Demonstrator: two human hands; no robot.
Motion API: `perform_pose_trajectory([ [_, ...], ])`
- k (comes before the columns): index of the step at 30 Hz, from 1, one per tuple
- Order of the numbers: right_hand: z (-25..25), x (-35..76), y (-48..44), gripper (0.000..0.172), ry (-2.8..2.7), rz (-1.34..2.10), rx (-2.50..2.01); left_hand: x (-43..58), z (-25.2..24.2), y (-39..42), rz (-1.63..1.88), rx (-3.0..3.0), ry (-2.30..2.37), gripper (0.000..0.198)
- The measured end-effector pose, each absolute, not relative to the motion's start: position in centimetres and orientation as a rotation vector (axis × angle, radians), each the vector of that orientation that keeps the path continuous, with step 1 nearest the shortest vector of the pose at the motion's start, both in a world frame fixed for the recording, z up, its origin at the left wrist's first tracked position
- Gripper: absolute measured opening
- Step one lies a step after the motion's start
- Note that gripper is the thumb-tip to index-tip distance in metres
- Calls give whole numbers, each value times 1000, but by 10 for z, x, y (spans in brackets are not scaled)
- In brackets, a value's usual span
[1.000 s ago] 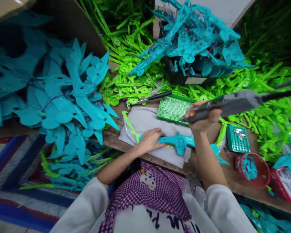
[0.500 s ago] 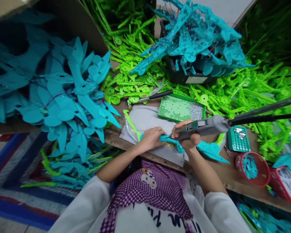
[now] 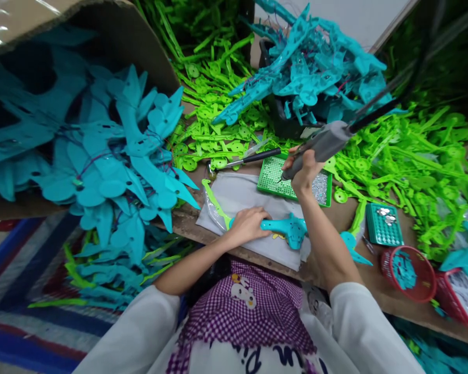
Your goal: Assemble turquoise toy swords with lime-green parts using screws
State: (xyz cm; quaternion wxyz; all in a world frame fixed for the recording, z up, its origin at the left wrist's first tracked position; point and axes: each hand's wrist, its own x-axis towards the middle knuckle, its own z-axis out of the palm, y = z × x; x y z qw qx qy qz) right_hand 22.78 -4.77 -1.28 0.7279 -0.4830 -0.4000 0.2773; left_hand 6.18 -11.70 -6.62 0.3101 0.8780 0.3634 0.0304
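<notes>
My left hand [image 3: 248, 225] presses down on the left end of a teal plastic toy part [image 3: 286, 228] that lies on a grey cloth [image 3: 237, 197] at the table's near edge. My right hand [image 3: 304, 169] grips a grey electric screwdriver [image 3: 323, 144] with a dark cable running up to the right. The tool's tip points down onto a green screw tray [image 3: 275, 179] with a patch of silvery screws at its right side. The forearm hides the middle of the teal part.
A cardboard box of teal parts [image 3: 81, 140] stands at the left. Green parts [image 3: 218, 124] cover the back of the table, with a black bin of teal parts [image 3: 315, 67]. A black-handled tool [image 3: 249, 157], a small teal tray [image 3: 382, 224] and red baskets [image 3: 409, 266] lie nearby.
My right hand has lifted the screwdriver off the teal part and moved it back to the green screw tray. My left hand has stayed on the part.
</notes>
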Motion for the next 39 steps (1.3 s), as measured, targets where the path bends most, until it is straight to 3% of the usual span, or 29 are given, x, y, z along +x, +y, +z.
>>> perform_pose_trajectory([
  [7, -40, 229, -19, 40, -891, 645, -1043, 62, -69, -116, 84, 2299, 947, 29],
  [21, -46, 227, -20, 34, -898, 648, -1003, 62, -70, -114, 71, 2277, 935, 29],
  [29, -19, 234, -29, 49, -834, 561, -1003, 60, -69, -115, 84, 2290, 933, 31],
  [39, 0, 215, -134, 58, -880, 888, -868, 61, -66, -113, 47, 2250, 938, 33],
])
